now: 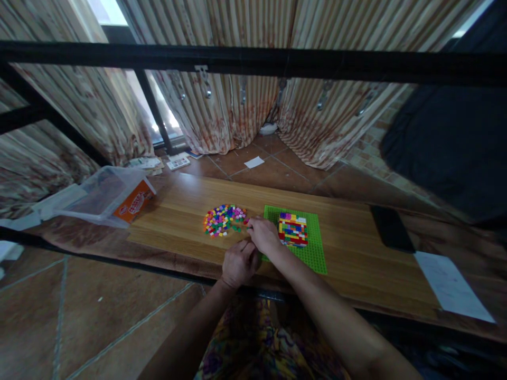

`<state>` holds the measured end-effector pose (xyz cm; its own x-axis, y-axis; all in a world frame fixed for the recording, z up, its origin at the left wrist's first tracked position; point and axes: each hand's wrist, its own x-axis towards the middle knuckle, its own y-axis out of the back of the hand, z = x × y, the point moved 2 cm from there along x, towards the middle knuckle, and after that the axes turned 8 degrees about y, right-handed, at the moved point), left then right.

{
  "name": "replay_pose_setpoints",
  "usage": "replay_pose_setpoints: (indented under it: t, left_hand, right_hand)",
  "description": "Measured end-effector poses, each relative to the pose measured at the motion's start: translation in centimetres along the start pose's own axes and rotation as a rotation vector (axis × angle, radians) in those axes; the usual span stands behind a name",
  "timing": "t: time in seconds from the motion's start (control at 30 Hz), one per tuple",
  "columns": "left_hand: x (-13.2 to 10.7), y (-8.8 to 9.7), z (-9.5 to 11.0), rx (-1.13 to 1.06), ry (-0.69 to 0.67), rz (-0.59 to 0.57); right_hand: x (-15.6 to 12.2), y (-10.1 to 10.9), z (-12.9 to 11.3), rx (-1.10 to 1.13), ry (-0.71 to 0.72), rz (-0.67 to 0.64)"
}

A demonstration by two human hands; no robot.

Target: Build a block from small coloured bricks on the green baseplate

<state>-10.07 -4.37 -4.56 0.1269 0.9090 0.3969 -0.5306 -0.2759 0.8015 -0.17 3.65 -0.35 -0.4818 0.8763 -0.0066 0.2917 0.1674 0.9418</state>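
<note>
Left of right hand point(264, 235), brick pile point(224, 219), left hand point(238, 262) nearer

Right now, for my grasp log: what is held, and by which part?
Cannot tell: right hand reaches the pile of small coloured plastic bricks; left hand curled.

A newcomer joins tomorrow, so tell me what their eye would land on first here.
The bright pile of small coloured bricks in the middle of the wooden table stands out first, with the right hand at its near right edge. Right of it lies a green baseplate carrying a multicoloured brick block; the left hand rests curled just in front of the pile. A clear plastic box with an orange label sits far left.
</note>
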Motion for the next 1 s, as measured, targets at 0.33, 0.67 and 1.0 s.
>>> replay_pose_setpoints:
  t: [0.33, 0.67, 1.0]
  left_hand:
    - [0.2, 0.3, 0.3, 0.039, -0.017, 0.013]
    - [0.4, 0.4, 0.4, 0.054, -0.035, 0.028]
    - [0.5, 0.2, 0.2, 0.065, -0.033, 0.038]
  right_hand:
    - [-1.4, 0.7, -0.2, 0.162, 0.058, 0.159]
    - [-7.5, 2.5, 5.1, 0.857, -0.130, 0.497]
    - [-8.3, 6.6, 13.3, 0.581, -0.331, 0.602]
